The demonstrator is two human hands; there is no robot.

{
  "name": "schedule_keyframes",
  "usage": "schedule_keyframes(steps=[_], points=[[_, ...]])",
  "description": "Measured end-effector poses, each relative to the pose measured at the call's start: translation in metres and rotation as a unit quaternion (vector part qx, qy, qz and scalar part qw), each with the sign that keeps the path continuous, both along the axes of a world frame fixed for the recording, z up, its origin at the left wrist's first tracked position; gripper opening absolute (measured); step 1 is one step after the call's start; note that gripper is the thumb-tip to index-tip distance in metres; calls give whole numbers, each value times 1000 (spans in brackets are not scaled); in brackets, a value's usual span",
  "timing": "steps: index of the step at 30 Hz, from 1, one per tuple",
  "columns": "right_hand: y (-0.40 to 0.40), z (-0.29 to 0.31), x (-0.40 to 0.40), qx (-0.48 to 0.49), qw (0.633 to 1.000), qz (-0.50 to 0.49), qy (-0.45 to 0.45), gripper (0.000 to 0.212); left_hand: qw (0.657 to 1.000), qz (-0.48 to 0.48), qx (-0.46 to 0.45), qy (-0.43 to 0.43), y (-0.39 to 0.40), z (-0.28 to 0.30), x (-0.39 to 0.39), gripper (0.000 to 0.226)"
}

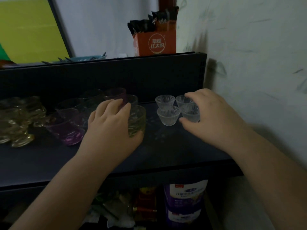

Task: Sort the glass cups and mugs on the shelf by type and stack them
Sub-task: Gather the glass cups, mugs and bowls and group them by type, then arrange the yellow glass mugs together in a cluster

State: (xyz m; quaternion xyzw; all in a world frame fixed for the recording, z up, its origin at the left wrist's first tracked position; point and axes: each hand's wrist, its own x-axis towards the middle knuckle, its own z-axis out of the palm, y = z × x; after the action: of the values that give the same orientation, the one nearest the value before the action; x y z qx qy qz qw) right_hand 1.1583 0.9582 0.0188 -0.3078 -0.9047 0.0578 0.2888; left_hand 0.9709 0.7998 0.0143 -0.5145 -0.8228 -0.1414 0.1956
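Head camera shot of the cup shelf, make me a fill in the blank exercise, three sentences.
1. The small clear ribbed cups number ____.
2. The left hand grips a ____-tinted glass.
3. The right hand touches the clear cups nearest the ____.

Missing words: four; green; wall

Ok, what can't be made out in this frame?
- Head view: right hand covers part of two clear cups; grip unclear.
- Left hand hides the green glass's near side.
- Amber glasses cut off by left edge, dim; count unclear.
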Motion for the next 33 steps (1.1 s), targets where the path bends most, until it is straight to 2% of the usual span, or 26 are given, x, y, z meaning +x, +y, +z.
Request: schedule_keyframes(steps=[9, 20, 26, 33], points=[[-55, -5, -40, 22, 994, 102, 45, 56, 999, 45, 18, 12, -69, 0, -16, 84], [-144, 1, -123, 41, 982, 181, 36, 53, 994, 102, 48, -14, -175, -11, -86, 84], [-200, 1, -184, 59, 984, 166, 1, 54, 995, 78, 60, -25, -226, -15, -146, 81], [-265, -6, -265, 46, 991, 126, 3, 55, 994, 62, 67, -53, -297, -17, -239, 79]])
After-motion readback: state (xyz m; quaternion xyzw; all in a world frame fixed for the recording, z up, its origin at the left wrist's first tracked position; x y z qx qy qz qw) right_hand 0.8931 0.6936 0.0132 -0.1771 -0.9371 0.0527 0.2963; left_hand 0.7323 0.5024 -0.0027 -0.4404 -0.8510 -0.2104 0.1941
